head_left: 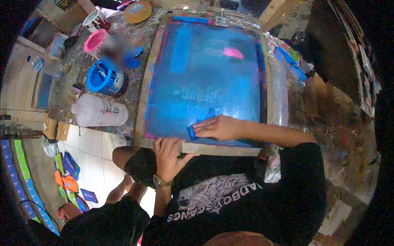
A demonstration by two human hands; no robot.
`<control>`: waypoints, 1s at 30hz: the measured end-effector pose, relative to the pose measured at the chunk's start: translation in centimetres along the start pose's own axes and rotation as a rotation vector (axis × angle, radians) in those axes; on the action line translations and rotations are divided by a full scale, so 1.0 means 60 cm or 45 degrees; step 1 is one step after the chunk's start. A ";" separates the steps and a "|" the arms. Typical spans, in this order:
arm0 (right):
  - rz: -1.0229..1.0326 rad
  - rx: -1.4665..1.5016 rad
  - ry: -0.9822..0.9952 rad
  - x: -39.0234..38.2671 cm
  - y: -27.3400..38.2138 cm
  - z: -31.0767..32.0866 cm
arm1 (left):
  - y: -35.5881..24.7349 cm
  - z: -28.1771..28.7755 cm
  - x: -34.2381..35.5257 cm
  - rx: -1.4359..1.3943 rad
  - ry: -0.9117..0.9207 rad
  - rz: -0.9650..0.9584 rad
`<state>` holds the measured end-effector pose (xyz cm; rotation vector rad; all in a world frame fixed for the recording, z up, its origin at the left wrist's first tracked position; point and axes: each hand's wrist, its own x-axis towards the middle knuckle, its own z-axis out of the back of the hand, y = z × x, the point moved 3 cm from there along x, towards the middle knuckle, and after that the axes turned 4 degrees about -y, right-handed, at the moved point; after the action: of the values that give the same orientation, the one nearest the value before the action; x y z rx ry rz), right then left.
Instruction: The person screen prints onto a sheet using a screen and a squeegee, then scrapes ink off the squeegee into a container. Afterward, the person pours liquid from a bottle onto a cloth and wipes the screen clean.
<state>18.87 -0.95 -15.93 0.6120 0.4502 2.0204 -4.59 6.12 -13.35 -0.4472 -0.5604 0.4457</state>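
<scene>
A screen printing frame with wooden bars lies on the bench, its mesh smeared blue, with pale lettering and a pink patch at the upper right. My left hand, with a watch at the wrist, grips the near wooden bar toward its left end, fingers over the top and thumb along the front. Near the mesh's lower edge, my right hand presses a small blue pad flat against it. Whether the pad is a rag or a sponge I cannot tell. Its fingers are together and partly cover the pad.
Left of the frame stand a blue ink tub, a pink-rimmed tub, a white cup and a whitish plastic jug on its side. A tape roll lies farther back. A metal hinge clamp holds the frame's far edge.
</scene>
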 end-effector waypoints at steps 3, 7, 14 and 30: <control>-0.690 0.287 0.228 0.039 -0.042 0.054 | -0.001 0.001 0.001 0.008 -0.027 0.005; 0.003 0.154 0.197 0.053 0.019 0.008 | 0.004 -0.008 0.000 0.003 0.018 -0.005; 0.011 -0.092 0.251 0.104 -0.012 -0.008 | 0.003 -0.006 0.001 0.017 -0.054 -0.028; 0.341 -0.083 -0.117 0.209 -0.022 -0.049 | 0.000 -0.009 0.001 -0.020 -0.031 0.018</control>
<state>12.70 10.42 -16.02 0.7543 0.2569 2.2387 -4.22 6.00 -13.75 -0.4613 -0.5849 0.4608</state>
